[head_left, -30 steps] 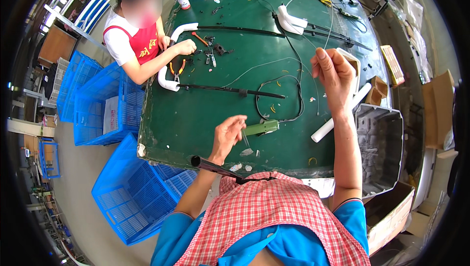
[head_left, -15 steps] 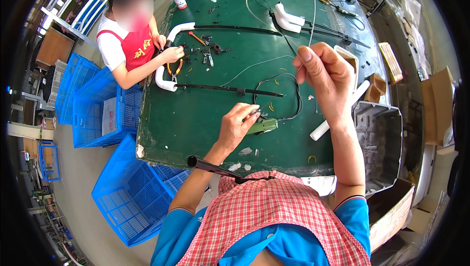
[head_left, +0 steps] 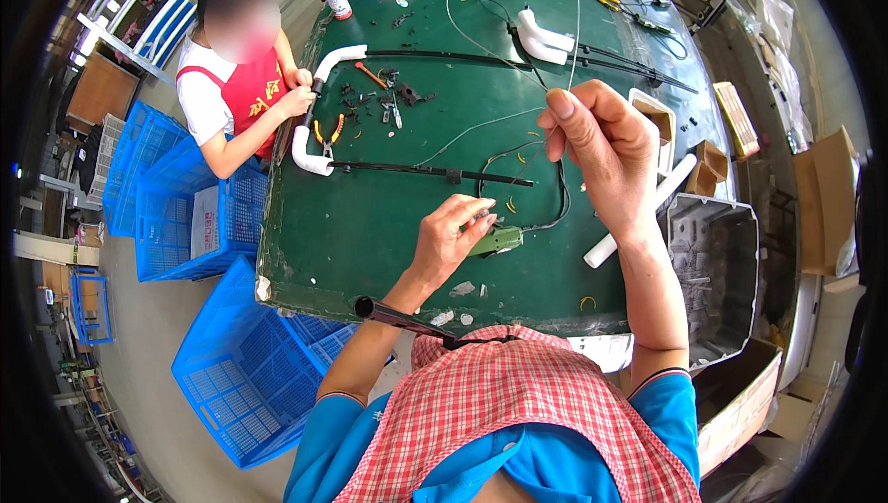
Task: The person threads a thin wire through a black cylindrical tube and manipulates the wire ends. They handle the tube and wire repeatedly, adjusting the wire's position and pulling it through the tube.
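My right hand (head_left: 606, 147) is raised over the table's right part, its thumb and fingers pinched on a thin grey wire (head_left: 577, 26). That wire rises in a tall loop towards the far end. Lower down, my left hand (head_left: 449, 236) has its fingertips closed on something small and dark, too small to name. Just beside those fingertips lies a green piece (head_left: 500, 241), its kind unclear. A black cable (head_left: 563, 196) curves round from near it. Close by, a black rod (head_left: 435, 171) runs out from a white-sleeved bar (head_left: 310, 156).
A person in a red apron (head_left: 264, 86) works at the left edge, near orange-handled pliers (head_left: 327, 137). Blue crates (head_left: 250, 364) stand left of the green table (head_left: 370, 253). On the right are a white tube (head_left: 638, 211) and a grey bin (head_left: 712, 272).
My right hand has shifted slightly left, and the wire loop has swung left with it. My left hand stays put. The other person's hand has drawn back from above the pliers to the bar.
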A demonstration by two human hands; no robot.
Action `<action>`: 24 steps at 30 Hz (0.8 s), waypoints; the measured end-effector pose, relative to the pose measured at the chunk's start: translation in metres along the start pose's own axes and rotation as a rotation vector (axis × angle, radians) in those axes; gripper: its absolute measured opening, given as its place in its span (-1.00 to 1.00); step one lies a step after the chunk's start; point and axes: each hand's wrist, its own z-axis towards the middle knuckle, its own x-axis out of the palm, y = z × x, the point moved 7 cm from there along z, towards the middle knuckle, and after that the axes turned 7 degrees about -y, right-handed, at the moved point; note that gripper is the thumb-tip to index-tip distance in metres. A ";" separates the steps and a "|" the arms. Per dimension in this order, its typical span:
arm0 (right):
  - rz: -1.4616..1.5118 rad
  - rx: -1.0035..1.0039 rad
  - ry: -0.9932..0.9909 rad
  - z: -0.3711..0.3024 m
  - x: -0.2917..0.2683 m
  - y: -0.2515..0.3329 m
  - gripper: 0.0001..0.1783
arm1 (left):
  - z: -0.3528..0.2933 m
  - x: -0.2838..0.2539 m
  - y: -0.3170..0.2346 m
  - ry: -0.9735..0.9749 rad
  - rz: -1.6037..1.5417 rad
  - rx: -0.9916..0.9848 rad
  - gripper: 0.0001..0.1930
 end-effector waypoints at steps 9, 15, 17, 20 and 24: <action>-0.030 -0.058 0.008 -0.001 0.007 -0.006 -0.76 | 0.004 -0.001 -0.009 0.011 -0.027 0.006 -0.76; -0.068 -0.096 0.023 -0.009 0.015 -0.015 -0.77 | 0.009 -0.004 -0.015 0.020 -0.067 -0.009 -0.77; -0.103 -0.074 0.030 -0.010 0.016 -0.014 -0.76 | 0.011 -0.004 -0.017 0.039 -0.092 -0.026 -0.78; -0.116 -0.088 0.039 -0.011 0.021 -0.020 -0.77 | 0.011 -0.003 -0.015 0.048 -0.107 -0.018 -0.79; -0.150 -0.168 -0.007 -0.009 0.017 -0.013 -0.80 | 0.011 -0.002 -0.016 0.073 -0.140 -0.072 -0.80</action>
